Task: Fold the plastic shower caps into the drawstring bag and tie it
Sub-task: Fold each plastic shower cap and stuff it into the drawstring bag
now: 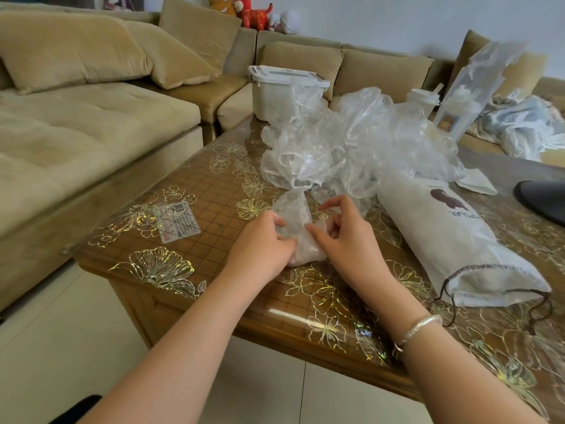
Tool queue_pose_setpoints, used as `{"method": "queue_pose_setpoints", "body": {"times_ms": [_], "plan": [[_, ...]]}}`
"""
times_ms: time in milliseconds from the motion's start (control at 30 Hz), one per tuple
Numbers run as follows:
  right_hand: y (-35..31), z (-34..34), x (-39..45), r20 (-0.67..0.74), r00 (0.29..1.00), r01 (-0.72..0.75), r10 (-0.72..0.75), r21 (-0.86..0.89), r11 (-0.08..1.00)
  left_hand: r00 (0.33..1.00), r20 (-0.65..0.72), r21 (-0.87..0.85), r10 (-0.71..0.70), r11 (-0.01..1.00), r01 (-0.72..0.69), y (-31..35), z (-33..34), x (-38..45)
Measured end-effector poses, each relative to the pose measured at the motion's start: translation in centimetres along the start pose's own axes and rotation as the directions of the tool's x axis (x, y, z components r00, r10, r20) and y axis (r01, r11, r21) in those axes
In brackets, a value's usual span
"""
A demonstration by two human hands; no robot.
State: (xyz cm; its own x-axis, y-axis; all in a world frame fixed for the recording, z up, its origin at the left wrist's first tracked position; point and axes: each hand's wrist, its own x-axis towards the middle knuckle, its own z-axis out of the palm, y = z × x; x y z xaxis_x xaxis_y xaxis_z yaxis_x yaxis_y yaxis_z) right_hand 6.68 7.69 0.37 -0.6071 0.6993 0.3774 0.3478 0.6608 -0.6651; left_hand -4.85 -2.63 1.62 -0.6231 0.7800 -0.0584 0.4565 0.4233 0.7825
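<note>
A clear plastic shower cap (295,221), bunched into a narrow strip, lies on the table in front of me. My left hand (263,244) grips its left side with curled fingers. My right hand (345,234) pinches its right edge between thumb and fingers. Behind it sits a loose heap of several more clear shower caps (357,142). The white drawstring bag (458,240) lies on its side to the right, its mouth with a dark cord toward the table's front edge.
The wooden table (189,240) has a gold flower cover and a card (179,221) at its left. A white lidded box (275,93), a white bottle (423,101) and a clear packet (477,87) stand behind. A black object (541,200) lies at right; a sofa (91,117) stands left.
</note>
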Motion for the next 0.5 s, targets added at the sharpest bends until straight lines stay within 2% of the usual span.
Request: {"method": "queue_pose_setpoints", "body": {"times_ms": [133, 233, 300, 400, 500], "plan": [[0.6, 0.8, 0.4, 0.037, 0.994, 0.106, -0.1, -0.264, 0.959, 1.0, -0.024, 0.07, -0.011, 0.997, 0.013, -0.3, 0.1, 0.6], [1.0, 0.9, 0.6, 0.047, 0.996, 0.091, -0.078, -0.411, 0.907, 0.999, -0.038, 0.095, -0.017, 0.995, 0.02, -0.5, 0.2, 0.9], [0.8, 0.7, 0.6, 0.042, 0.991, 0.132, -0.127, -0.413, 0.901, 0.999, -0.045, 0.103, -0.022, 0.994, 0.027, -0.7, 0.3, 1.0], [0.3, 0.1, 0.3, 0.054, 0.978, 0.207, -0.2, -0.287, 0.935, 0.998, -0.059, 0.119, -0.033, 0.992, 0.04, -0.7, 0.2, 1.1], [0.1, -1.1, -0.7, 0.179, 0.956, 0.265, -0.233, -0.188, 0.946, 0.997, -0.065, 0.103, -0.033, 0.994, 0.04, -0.7, 0.1, 1.2]]}}
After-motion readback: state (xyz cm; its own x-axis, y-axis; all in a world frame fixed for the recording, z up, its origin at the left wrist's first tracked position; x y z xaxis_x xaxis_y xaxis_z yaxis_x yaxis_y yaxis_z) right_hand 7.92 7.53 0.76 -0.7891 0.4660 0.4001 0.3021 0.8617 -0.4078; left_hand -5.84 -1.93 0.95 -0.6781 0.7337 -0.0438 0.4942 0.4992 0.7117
